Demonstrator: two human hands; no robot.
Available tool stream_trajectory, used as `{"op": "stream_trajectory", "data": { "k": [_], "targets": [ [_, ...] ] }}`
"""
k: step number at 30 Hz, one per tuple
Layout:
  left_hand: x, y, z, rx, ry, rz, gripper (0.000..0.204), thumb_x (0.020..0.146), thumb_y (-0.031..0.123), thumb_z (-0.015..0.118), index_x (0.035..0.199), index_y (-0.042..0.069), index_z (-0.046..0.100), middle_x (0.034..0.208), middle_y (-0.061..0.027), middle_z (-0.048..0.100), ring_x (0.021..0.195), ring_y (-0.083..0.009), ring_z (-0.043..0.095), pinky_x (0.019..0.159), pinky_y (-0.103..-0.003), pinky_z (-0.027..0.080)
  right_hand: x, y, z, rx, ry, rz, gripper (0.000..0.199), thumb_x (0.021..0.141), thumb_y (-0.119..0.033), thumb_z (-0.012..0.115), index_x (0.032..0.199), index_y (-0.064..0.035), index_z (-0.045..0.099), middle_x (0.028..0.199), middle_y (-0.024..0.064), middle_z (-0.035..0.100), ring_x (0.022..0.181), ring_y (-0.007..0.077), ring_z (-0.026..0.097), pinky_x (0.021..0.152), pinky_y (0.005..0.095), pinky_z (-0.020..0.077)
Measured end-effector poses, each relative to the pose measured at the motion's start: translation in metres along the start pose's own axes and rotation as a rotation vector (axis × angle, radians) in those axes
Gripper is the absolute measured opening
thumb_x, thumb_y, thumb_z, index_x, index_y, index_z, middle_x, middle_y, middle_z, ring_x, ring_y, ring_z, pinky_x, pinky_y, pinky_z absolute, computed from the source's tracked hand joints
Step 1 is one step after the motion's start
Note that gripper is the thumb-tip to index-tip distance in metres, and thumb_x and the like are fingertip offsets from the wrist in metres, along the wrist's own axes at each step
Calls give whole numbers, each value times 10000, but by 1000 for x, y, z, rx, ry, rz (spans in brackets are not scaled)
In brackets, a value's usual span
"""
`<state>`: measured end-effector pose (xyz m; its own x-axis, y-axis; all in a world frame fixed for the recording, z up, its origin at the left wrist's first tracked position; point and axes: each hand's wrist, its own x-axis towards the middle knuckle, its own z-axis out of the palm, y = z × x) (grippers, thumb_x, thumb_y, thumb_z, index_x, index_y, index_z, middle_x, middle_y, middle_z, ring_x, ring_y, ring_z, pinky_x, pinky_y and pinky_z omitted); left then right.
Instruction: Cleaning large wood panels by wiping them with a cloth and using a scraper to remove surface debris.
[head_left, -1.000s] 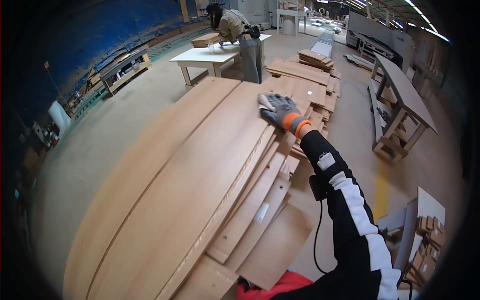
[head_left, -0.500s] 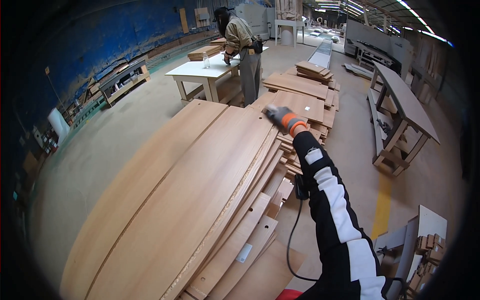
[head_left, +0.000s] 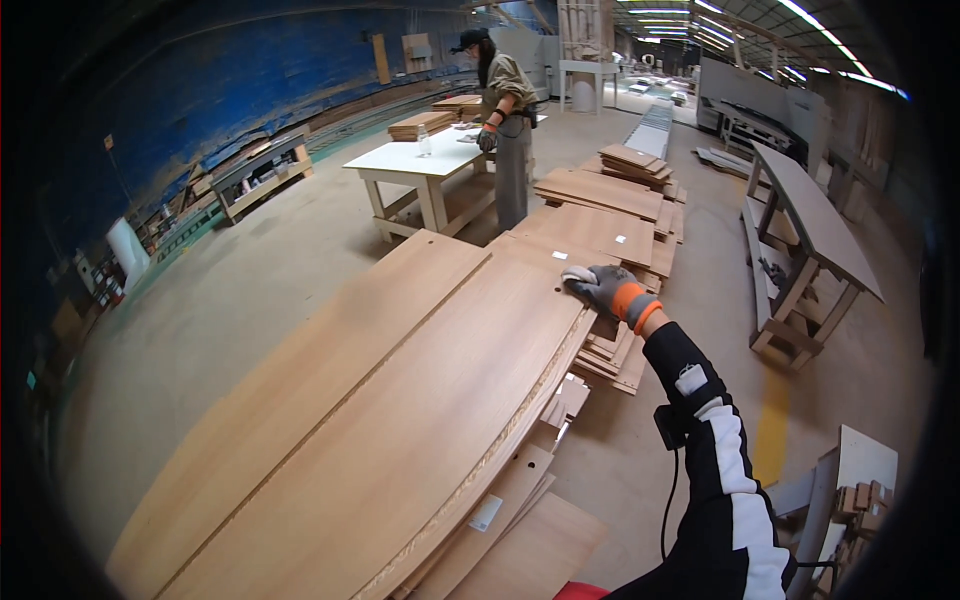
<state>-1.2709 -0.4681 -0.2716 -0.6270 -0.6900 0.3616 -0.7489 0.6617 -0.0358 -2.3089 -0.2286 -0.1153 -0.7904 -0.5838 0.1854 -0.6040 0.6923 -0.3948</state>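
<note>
My right hand (head_left: 606,287), in a grey glove with an orange cuff, rests at the far right corner of a long wood-coloured panel (head_left: 430,370). Its fingers are closed around a small pale pad or wad (head_left: 578,273), whose exact kind is unclear. A dark round hole shows in the panel beside the fingertips. To the left, a second long board (head_left: 330,350) lies alongside, parted from the first by a narrow dark line. The panel's right edge shows rough chipboard. Beneath it, a label (head_left: 486,513) is stuck on a lower board. My left hand is out of the picture.
More stacked boards (head_left: 600,228) continue ahead toward a roller conveyor (head_left: 650,130). A co-worker (head_left: 508,130) stands by a white-topped table (head_left: 415,157) bearing a clear bottle. A long bench (head_left: 815,220) stands at right. A black cable (head_left: 668,500) hangs by my sleeve.
My right hand has come nearer and to the right, along with the panel corner in view. The upper boards now cover more of the lower ones. The co-worker has straightened up. The view shifted slightly.
</note>
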Motion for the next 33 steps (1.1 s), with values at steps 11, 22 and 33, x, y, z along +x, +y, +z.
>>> {"op": "stream_trajectory", "data": {
  "k": [11,22,33],
  "targets": [
    [98,76,-129,-436,-85,-140,448,948,183,568,1333,-34,493,1467,-193,382,1318,-308,417,1016,-440,432,-26,-31,-54,363,562,85,479,865,-474,584,995,-22,676,785,180,677,755,302,673,698,386,501],
    [171,164,-130,38,-84,-242,517,981,307,490,1429,61,416,1452,-197,418,1373,-374,329,1126,-481,230,-121,-455,180,-4,-77,-1110,454,895,-558,403,1250,-287,482,1292,173,468,1182,366,410,938,556,302],
    [174,169,-128,42,-127,-255,541,977,391,448,1423,86,434,1447,-189,419,1369,-365,331,1126,-502,203,-255,-708,233,107,-706,-1489,716,878,-615,353,1477,-225,347,1573,167,198,1451,417,121,1125,614,60]
  ]
}}
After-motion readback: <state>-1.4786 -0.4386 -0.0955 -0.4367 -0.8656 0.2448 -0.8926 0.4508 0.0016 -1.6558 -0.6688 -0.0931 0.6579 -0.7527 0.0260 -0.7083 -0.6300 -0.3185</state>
